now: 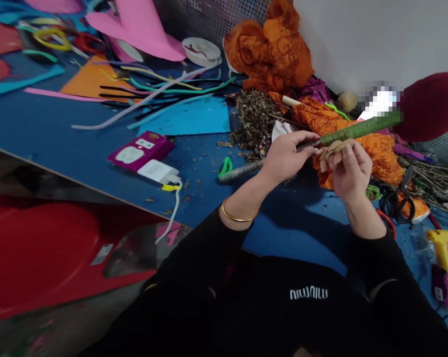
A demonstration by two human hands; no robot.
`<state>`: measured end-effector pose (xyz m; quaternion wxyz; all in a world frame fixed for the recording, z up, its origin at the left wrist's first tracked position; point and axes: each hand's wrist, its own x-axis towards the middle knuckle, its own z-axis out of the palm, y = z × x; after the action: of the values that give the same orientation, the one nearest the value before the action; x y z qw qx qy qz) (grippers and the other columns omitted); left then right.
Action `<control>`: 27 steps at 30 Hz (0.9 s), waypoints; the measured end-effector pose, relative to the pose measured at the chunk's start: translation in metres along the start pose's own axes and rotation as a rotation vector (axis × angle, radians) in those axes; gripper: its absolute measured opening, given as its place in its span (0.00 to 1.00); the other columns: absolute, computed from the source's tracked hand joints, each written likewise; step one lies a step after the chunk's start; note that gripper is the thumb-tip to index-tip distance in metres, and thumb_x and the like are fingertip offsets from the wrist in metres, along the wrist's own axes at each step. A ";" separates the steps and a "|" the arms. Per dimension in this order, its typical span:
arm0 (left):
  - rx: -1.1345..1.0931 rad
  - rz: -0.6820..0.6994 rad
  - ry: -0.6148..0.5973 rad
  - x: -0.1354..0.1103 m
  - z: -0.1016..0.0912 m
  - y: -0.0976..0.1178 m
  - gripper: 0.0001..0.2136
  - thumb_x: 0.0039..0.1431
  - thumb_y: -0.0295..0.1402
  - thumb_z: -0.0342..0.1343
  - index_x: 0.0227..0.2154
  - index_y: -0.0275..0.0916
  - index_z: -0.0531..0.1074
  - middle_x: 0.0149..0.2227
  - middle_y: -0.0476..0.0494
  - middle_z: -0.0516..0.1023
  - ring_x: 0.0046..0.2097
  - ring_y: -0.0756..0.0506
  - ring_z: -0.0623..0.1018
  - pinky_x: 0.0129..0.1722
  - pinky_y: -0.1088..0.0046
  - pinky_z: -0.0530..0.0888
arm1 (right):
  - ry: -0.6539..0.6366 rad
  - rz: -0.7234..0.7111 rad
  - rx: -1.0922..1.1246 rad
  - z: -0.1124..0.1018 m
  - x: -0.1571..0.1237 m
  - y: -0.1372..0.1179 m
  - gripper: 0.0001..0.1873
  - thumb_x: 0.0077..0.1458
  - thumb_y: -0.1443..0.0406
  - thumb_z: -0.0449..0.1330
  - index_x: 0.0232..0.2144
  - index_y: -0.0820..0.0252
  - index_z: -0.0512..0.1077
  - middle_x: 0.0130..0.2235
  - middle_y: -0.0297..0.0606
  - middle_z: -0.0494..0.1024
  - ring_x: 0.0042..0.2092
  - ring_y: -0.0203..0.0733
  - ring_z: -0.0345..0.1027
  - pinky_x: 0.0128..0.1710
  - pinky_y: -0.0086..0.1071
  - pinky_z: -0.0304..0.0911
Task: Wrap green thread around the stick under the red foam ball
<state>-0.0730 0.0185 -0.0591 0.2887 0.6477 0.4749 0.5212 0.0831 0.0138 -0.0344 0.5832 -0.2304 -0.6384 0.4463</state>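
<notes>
My left hand (288,157) is closed around a long thin rod (242,172) that runs from lower left to upper right above the blue table (60,139). The rod's upper part is wrapped in green tape (361,128); its lower part is grey, with a green loop near the end. My right hand (348,168) is closed in a pinch on a strip of tan tape (335,147) at the edge of the green wrapping. A gold bangle (239,214) circles my left wrist.
Orange fabric (272,47) and dried twigs (253,119) lie behind the hands. Black scissors (400,198), a yellow glue gun (442,248) and a purple power strip (447,285) are at the right. Another purple power strip with a white charger (144,153), pipe cleaners and coloured foam sheets lie at the left. A red chair (41,253) stands below the table edge.
</notes>
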 end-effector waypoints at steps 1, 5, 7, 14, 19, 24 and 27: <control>0.014 -0.006 -0.018 0.000 0.001 0.001 0.13 0.58 0.26 0.62 0.46 0.37 0.82 0.47 0.43 0.87 0.50 0.42 0.84 0.55 0.65 0.78 | 0.062 0.056 0.027 0.001 0.000 0.001 0.24 0.61 0.47 0.63 0.23 0.54 0.66 0.22 0.27 0.63 0.22 0.32 0.60 0.26 0.32 0.67; 0.128 -0.009 -0.025 -0.005 0.007 0.006 0.15 0.59 0.26 0.60 0.48 0.37 0.82 0.49 0.42 0.86 0.52 0.41 0.83 0.56 0.64 0.77 | 0.241 0.182 0.060 0.008 -0.001 -0.008 0.24 0.59 0.49 0.66 0.22 0.55 0.64 0.21 0.25 0.59 0.20 0.29 0.51 0.20 0.28 0.52; 0.204 0.009 0.000 -0.009 0.011 0.008 0.14 0.61 0.27 0.60 0.49 0.38 0.81 0.50 0.42 0.85 0.53 0.40 0.82 0.57 0.63 0.76 | 0.282 0.200 0.041 0.012 -0.004 -0.014 0.23 0.59 0.51 0.66 0.22 0.55 0.64 0.21 0.26 0.59 0.21 0.29 0.49 0.21 0.29 0.49; 0.267 0.063 0.044 -0.015 0.018 0.002 0.12 0.64 0.33 0.58 0.48 0.41 0.81 0.49 0.43 0.86 0.52 0.41 0.83 0.54 0.65 0.77 | 0.246 0.152 -0.112 0.015 -0.014 -0.017 0.24 0.61 0.47 0.63 0.23 0.54 0.62 0.22 0.28 0.58 0.22 0.32 0.49 0.20 0.32 0.49; 0.287 0.068 0.028 -0.013 0.017 -0.004 0.12 0.66 0.37 0.58 0.48 0.42 0.81 0.49 0.43 0.86 0.51 0.41 0.83 0.52 0.66 0.77 | 0.196 0.154 -0.193 0.008 -0.012 -0.014 0.25 0.61 0.43 0.60 0.25 0.53 0.65 0.23 0.29 0.61 0.22 0.32 0.55 0.21 0.32 0.59; 0.402 0.109 0.014 -0.014 0.014 -0.006 0.14 0.69 0.43 0.54 0.47 0.44 0.80 0.45 0.43 0.86 0.45 0.42 0.82 0.45 0.67 0.76 | 0.091 0.081 -0.310 -0.001 -0.003 -0.019 0.25 0.63 0.42 0.57 0.27 0.53 0.70 0.28 0.33 0.72 0.34 0.39 0.75 0.36 0.37 0.76; 0.460 0.160 -0.002 -0.017 0.013 -0.008 0.16 0.69 0.45 0.53 0.47 0.43 0.81 0.41 0.42 0.85 0.41 0.42 0.82 0.41 0.67 0.75 | 0.069 0.056 -0.349 -0.008 0.000 -0.021 0.22 0.64 0.44 0.58 0.29 0.52 0.73 0.31 0.33 0.77 0.41 0.42 0.79 0.44 0.41 0.78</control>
<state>-0.0628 0.0081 -0.0766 0.0918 0.7324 0.5280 0.4199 0.0950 0.0062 -0.0172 0.5432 -0.3609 -0.6792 0.3367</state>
